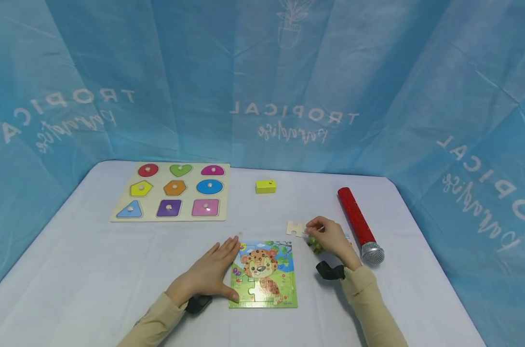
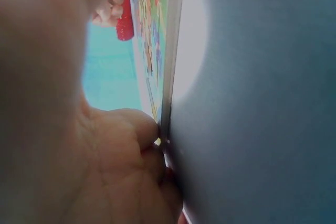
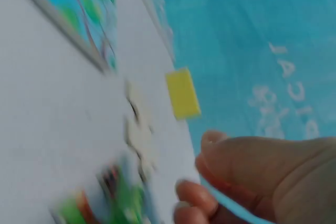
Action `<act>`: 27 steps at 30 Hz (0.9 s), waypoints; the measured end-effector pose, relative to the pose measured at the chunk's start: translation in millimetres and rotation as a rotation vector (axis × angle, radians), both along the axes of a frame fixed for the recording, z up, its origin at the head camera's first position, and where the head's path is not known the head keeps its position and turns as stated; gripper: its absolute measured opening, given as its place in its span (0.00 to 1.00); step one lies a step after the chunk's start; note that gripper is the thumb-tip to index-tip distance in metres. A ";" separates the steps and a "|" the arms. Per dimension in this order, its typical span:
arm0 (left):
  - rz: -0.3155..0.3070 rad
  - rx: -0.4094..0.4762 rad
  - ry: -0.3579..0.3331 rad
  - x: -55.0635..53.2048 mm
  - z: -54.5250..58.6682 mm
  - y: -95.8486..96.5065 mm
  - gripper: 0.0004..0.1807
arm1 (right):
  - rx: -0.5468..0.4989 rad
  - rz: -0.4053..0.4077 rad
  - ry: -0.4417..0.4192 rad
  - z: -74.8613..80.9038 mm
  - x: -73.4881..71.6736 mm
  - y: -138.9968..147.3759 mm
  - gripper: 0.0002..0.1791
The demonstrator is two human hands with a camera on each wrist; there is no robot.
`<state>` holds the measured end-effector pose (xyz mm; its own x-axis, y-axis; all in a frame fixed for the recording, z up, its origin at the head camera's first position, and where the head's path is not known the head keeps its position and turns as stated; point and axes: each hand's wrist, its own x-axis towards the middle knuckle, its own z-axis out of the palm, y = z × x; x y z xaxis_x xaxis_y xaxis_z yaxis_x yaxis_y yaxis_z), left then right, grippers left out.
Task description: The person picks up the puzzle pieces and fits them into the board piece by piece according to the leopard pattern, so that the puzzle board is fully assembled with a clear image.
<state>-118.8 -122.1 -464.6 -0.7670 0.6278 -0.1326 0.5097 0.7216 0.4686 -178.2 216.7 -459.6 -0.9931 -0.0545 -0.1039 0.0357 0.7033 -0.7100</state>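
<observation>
White table (image 1: 93,279): shape board (image 1: 191,193), yellow block (image 1: 265,187), red microphone (image 1: 357,219), leopard puzzle (image 1: 266,274), loose pieces (image 1: 294,229)

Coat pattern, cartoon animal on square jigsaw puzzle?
Cartoon animal: orange with dark spots; best in head view.

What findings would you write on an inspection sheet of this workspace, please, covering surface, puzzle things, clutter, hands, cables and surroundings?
Surface: white table cover.
Job's things: puzzle board with an animal picture, a pale gap low in it; pale loose piece beyond its far right corner; printed pieces partly hidden by the right hand.
Clutter: shape board far left; yellow block at the far side; red microphone at right.
Hands: left hand rests at the puzzle board's left edge; right is beside the loose pieces, contact unclear.
Cables: nothing seen.
Surroundings: blue backdrop with mirrored lettering.
</observation>
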 end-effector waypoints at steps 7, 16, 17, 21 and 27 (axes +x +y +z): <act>-0.010 0.000 0.011 -0.9 1.3 0.7 0.71 | 0.061 -0.101 0.024 5.9 25.5 23.4 0.17; -0.002 0.000 0.015 -3.4 -2.4 -3.3 0.70 | 0.185 -0.155 0.089 -5.6 52.9 23.2 0.26; 0.000 0.000 0.014 -3.9 -2.8 -3.6 0.70 | 0.196 -0.159 0.106 -7.4 52.3 21.7 0.26; 0.001 0.006 0.004 -5.4 -5.5 -3.1 0.71 | 0.226 -0.141 0.124 -11.9 48.7 16.1 0.27; -0.003 0.005 -0.003 -4.3 -7.6 -1.0 0.71 | 0.205 -0.179 0.060 -11.6 52.7 18.1 0.30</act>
<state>-123.0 -123.1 -472.2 -0.7648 0.6307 -0.1315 0.5104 0.7176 0.4739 -125.5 234.9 -471.2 -0.9897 0.1387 -0.0353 0.1347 0.8186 -0.5583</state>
